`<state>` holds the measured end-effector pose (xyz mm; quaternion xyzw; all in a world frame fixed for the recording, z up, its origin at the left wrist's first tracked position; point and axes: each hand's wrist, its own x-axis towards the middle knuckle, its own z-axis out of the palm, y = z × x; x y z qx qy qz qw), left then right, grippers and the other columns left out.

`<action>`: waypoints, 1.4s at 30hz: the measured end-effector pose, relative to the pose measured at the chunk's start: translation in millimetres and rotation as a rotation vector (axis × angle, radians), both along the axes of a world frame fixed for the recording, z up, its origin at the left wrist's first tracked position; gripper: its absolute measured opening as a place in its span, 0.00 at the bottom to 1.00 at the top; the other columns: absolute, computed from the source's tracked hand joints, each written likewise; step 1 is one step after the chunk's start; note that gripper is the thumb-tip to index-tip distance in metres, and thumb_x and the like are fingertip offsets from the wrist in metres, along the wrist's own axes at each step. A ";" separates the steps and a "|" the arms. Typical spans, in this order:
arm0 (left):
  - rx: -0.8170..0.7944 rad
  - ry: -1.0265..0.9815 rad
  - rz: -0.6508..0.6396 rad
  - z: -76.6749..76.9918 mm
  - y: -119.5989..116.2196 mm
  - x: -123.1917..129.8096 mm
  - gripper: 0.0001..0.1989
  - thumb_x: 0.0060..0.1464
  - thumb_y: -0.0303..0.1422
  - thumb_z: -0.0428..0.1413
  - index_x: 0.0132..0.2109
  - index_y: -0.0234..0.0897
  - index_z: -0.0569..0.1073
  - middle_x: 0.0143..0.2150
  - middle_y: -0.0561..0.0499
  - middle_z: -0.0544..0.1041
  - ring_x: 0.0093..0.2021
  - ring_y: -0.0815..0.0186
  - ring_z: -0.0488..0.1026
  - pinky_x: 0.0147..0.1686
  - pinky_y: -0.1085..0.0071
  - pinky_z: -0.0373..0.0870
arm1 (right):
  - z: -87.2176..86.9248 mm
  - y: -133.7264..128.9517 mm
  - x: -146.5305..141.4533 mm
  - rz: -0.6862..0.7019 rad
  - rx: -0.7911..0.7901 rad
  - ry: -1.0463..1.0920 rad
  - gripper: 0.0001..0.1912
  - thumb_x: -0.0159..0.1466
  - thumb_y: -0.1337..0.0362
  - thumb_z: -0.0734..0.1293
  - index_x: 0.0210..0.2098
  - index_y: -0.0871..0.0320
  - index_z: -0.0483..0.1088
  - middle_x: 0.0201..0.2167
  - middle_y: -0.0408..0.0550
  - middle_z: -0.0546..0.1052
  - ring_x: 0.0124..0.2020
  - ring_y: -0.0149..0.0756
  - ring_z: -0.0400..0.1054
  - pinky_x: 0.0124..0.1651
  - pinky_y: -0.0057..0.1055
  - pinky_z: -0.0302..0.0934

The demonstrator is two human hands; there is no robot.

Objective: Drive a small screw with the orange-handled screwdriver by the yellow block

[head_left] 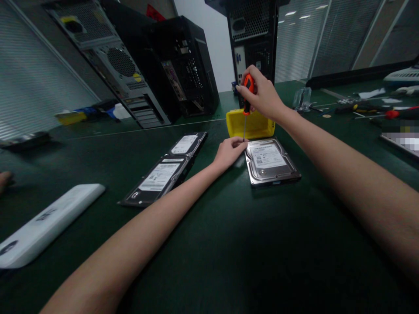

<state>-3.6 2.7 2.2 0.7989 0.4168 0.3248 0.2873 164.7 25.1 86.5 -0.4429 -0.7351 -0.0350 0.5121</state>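
My right hand is closed around the orange and black handle of a screwdriver, held upright with its thin shaft pointing down. The tip meets the back left corner of a silver hard drive, which lies label up on the green table. At that same corner, my left hand grips the drive's edge, thumb and fingers close together beside the tip. Whatever lies under the tip is hidden by these fingers. Just behind the drive stands a yellow plastic tray.
Two more hard drives lie end to end at left. Nearer the edge is a long white device. Computer cases stand at the back. Pliers and other tools lie at right. Part of another hand shows at far left.
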 end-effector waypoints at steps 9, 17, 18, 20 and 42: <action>0.002 0.000 0.005 -0.9 0.7 -0.4 0.17 0.51 0.40 0.51 0.42 0.35 0.76 0.41 0.46 0.78 0.41 0.64 0.74 0.45 0.68 0.66 | -0.3 -3.1 -0.5 0.029 -0.019 0.025 0.21 0.61 0.43 0.55 0.41 0.53 0.58 0.32 0.46 0.68 0.27 0.33 0.64 0.36 0.35 0.62; 0.018 0.000 -0.007 -2.4 2.3 -1.2 0.17 0.51 0.40 0.51 0.43 0.35 0.75 0.40 0.46 0.78 0.41 0.64 0.73 0.43 0.68 0.66 | -2.0 -0.6 -0.6 -0.008 0.007 0.017 0.16 0.63 0.48 0.56 0.40 0.54 0.58 0.30 0.46 0.67 0.28 0.35 0.65 0.41 0.38 0.61; 0.019 0.000 -0.010 -2.4 2.3 -1.2 0.18 0.51 0.40 0.51 0.43 0.35 0.75 0.40 0.46 0.78 0.41 0.64 0.73 0.43 0.68 0.66 | -2.4 -0.4 -0.4 -0.007 0.006 0.023 0.16 0.63 0.48 0.56 0.41 0.54 0.58 0.30 0.45 0.68 0.27 0.34 0.65 0.41 0.38 0.61; 0.017 0.002 -0.012 -2.5 2.5 -1.3 0.18 0.51 0.40 0.51 0.43 0.35 0.75 0.40 0.46 0.78 0.40 0.64 0.73 0.43 0.68 0.66 | -3.4 0.4 0.0 -0.008 0.002 0.032 0.16 0.63 0.49 0.56 0.41 0.54 0.57 0.30 0.45 0.68 0.26 0.34 0.65 0.41 0.39 0.61; -0.002 0.001 0.002 0.1 -0.5 -0.2 0.17 0.51 0.39 0.51 0.43 0.34 0.75 0.40 0.46 0.78 0.41 0.64 0.74 0.44 0.69 0.66 | -4.1 0.5 2.9 -0.085 -0.068 0.023 0.13 0.64 0.54 0.57 0.43 0.55 0.57 0.29 0.44 0.68 0.27 0.34 0.66 0.41 0.41 0.62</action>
